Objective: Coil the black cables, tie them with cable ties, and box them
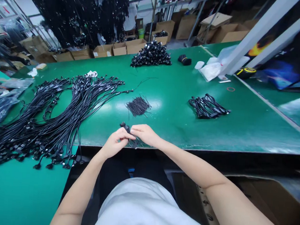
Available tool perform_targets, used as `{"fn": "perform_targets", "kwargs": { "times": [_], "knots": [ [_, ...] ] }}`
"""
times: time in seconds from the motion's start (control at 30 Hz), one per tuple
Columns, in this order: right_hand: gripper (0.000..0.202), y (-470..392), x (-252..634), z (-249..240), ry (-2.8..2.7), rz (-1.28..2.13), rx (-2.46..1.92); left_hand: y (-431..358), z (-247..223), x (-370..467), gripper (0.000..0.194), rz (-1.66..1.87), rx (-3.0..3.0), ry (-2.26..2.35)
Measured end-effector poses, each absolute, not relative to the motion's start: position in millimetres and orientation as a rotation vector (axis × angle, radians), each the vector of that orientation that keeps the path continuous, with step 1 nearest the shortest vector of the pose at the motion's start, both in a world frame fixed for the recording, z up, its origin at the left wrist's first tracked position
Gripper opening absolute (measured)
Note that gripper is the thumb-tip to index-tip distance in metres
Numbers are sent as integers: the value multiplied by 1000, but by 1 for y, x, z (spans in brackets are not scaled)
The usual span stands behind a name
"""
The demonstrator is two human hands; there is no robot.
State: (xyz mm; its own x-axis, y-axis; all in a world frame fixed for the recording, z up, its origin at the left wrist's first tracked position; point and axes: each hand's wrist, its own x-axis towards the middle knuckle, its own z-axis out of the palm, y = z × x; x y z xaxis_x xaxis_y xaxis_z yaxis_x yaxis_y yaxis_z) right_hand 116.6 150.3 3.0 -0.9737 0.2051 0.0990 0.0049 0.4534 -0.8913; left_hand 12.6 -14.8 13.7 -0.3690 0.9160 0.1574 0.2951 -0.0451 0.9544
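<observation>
At the front edge of the green table, my left hand and my right hand meet over a small bundled black cable. Both hands have their fingers pinched on it, and part of the cable is hidden behind them. Just beyond my hands lies a flat pile of short black ties. To the right rests a group of coiled black cables. Long black cables with plugs spread over the left side of the table.
A heap of black bundles sits at the far edge, beside a rolled black bundle. Clear plastic bags, a tape measure and a white post are at the right. Cardboard boxes stand behind the table.
</observation>
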Motion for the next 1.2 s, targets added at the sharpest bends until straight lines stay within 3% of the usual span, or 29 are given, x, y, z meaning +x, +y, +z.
{"fn": "perform_targets", "kwargs": {
  "times": [0.1, 0.23, 0.33, 0.47, 0.57, 0.67, 0.8, 0.9, 0.97, 1.1, 1.2],
  "knots": [
    [27, 154, 117, 3, -2403, 1601, -293, -14, 8, 19, 23, 1246, 1370, 1816],
    [31, 148, 121, 6, -2315, 1690, -206, -7, -12, 20, 29, 1520, 1024, 1785],
    [34, 143, 125, 6, -2175, 2027, -138, -2, -11, 19, 32, 1699, 821, 1752],
    [37, 142, 129, 5, -1849, 2586, -233, 1, 5, 22, 29, 1682, 1176, 1886],
    [39, 145, 128, -1, -1780, 2658, -290, 5, 6, 28, 28, 1596, 1163, 1778],
    [38, 148, 128, -9, -2018, 2254, -445, 13, -3, 33, 28, 1689, 889, 1658],
    [33, 151, 142, -8, -2315, 1296, -480, 21, -11, 32, 29, 1773, 658, 1593],
    [20, 153, 156, 2, -2344, 637, -184, 25, -11, 29, 28, 1704, 721, 1710],
    [31, 154, 160, 4, -2409, 300, 83, 28, -11, 29, 32, 1576, 839, 1806],
    [31, 168, 162, -9, -2649, -19, 201, 31, -12, 31, 31, 1129, 1086, 1861],
    [23, 209, 178, -18, -2833, 21, -152, 19, -14, 17, 44, 1075, 1180, 1814]
  ]
}}
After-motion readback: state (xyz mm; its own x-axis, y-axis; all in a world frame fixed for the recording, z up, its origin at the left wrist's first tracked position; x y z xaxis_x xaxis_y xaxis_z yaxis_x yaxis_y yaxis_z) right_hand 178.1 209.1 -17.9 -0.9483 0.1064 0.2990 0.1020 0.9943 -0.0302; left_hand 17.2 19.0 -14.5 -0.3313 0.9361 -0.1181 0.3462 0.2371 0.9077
